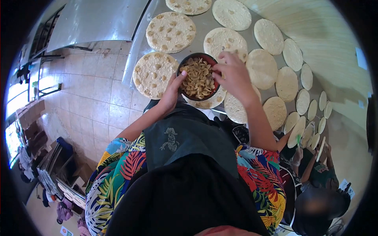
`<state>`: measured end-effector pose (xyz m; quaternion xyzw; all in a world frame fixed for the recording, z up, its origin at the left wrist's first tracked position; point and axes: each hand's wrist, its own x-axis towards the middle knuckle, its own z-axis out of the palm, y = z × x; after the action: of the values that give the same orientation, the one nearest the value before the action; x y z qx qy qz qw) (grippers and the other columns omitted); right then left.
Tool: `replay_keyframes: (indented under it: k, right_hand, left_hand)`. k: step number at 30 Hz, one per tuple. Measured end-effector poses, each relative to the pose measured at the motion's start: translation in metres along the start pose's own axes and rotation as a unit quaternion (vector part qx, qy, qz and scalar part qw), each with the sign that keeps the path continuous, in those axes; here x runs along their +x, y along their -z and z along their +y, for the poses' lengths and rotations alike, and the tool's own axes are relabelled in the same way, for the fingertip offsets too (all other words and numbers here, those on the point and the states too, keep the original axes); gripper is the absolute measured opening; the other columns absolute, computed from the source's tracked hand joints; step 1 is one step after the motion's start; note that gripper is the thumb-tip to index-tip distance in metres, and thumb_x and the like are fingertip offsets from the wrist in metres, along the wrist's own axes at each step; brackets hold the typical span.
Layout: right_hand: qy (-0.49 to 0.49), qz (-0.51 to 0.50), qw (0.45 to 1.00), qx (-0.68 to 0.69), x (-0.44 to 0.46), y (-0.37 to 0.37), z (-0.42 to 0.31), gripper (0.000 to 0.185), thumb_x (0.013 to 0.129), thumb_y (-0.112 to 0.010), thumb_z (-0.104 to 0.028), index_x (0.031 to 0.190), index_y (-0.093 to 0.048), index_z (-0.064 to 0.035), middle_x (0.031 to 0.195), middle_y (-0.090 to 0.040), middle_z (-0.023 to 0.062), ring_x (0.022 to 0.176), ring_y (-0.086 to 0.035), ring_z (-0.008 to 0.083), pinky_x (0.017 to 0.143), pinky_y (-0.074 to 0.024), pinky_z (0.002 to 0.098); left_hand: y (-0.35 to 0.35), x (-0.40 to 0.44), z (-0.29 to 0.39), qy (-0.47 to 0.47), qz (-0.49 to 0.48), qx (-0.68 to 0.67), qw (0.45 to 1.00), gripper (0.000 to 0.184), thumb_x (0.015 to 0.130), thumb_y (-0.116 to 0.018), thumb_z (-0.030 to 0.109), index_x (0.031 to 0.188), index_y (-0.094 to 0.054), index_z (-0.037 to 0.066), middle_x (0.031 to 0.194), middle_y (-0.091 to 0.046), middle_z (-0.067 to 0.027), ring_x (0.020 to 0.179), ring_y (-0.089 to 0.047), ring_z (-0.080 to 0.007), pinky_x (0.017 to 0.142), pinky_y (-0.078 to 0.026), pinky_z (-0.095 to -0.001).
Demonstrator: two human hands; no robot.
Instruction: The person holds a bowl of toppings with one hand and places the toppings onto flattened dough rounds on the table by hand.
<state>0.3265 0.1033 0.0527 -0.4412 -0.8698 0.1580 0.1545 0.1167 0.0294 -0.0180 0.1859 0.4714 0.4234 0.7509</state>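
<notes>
My left hand point(173, 88) grips the left side of a round bowl point(214, 63), dark outside and red inside, with the thumb over its rim. The bowl holds a heap of brown slices point(197, 78) that look like sliced mushrooms. At the bowl's right rim is my right hand point(232, 72), its thumb and fingers drawn together; what they hold, if anything, is hidden. Around the bowl lie flat round pizza bases. One base point(171, 32) and another base point(155, 74) have brown slices spread on top. Behind my right hand a further base point(225, 43) carries a few slices along its left side.
The metal table point(197, 45) runs to the right along a pale wall point(315, 27), with several more pizza bases point(262, 69) in rows. Co-workers point(323, 169) stand at its far right end, their hands near bases. Another metal table point(94, 19) stands left, beyond the tiled floor point(94, 90).
</notes>
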Motion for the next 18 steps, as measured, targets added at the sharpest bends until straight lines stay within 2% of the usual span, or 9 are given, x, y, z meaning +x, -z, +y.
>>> replay_keyframes:
  k: [6, 10, 12, 16, 18]
  right_hand:
    - [-0.009, 0.005, 0.989, -0.145, -0.017, -0.027, -0.014, 0.016, 0.064, -0.068, -0.014, 0.078, -0.066, -0.0062, 0.102, -0.048, 0.0104, 0.096, -0.048, 0.0263, 0.076, -0.0429, 0.0395]
    - [-0.060, 0.001, 0.987, -0.150, -0.024, -0.031, -0.021, 0.021, 0.066, -0.065, -0.011, 0.087, -0.063, -0.0066, 0.099, -0.050, 0.0109, 0.095, -0.051, 0.0266, 0.073, -0.0456, 0.0378]
    - [-0.112, -0.041, 0.987, -0.108, -0.025, -0.029, -0.023, 0.026, 0.068, -0.063, -0.009, 0.094, -0.059, -0.0062, 0.093, -0.052, 0.0121, 0.088, -0.054, 0.0283, 0.070, -0.0482, 0.0382]
    - [-0.118, -0.031, 0.990, -0.067, -0.024, -0.032, -0.017, 0.024, 0.070, -0.062, -0.008, 0.093, -0.057, -0.0060, 0.086, -0.053, 0.0118, 0.082, -0.056, 0.0299, 0.069, -0.0496, 0.0400]
    - [-0.112, 0.010, 0.992, -0.052, -0.020, -0.029, -0.018, 0.020, 0.073, -0.060, -0.005, 0.092, -0.056, -0.0048, 0.084, -0.056, 0.0115, 0.081, -0.058, 0.0295, 0.068, -0.0489, 0.0395]
  left_hand:
    - [-0.011, -0.007, 0.001, -0.009, 0.018, 0.022, 1.000, 0.063, 0.089, -0.052, 0.044, 0.129, -0.036, -0.002, 0.126, -0.047, -0.0133, 0.118, -0.042, -0.0194, 0.103, -0.028, -0.0320]
    - [-0.012, -0.006, -0.003, -0.004, 0.022, 0.009, 1.000, 0.063, 0.089, -0.052, 0.044, 0.129, -0.036, -0.002, 0.125, -0.048, -0.0127, 0.117, -0.043, -0.0191, 0.102, -0.030, -0.0321]
    - [-0.014, -0.008, 0.000, -0.007, 0.025, 0.005, 1.000, 0.063, 0.089, -0.052, 0.044, 0.129, -0.036, -0.002, 0.124, -0.048, -0.0125, 0.117, -0.044, -0.0190, 0.102, -0.030, -0.0320]
    - [-0.014, -0.010, 0.006, -0.002, 0.032, 0.007, 0.999, 0.062, 0.089, -0.052, 0.045, 0.128, -0.037, -0.001, 0.124, -0.048, -0.0119, 0.116, -0.044, -0.0191, 0.100, -0.032, -0.0331]
    - [-0.009, -0.008, 0.005, -0.008, 0.026, -0.006, 1.000, 0.062, 0.088, -0.052, 0.045, 0.127, -0.037, -0.001, 0.123, -0.048, -0.0117, 0.115, -0.045, -0.0189, 0.099, -0.034, -0.0334]
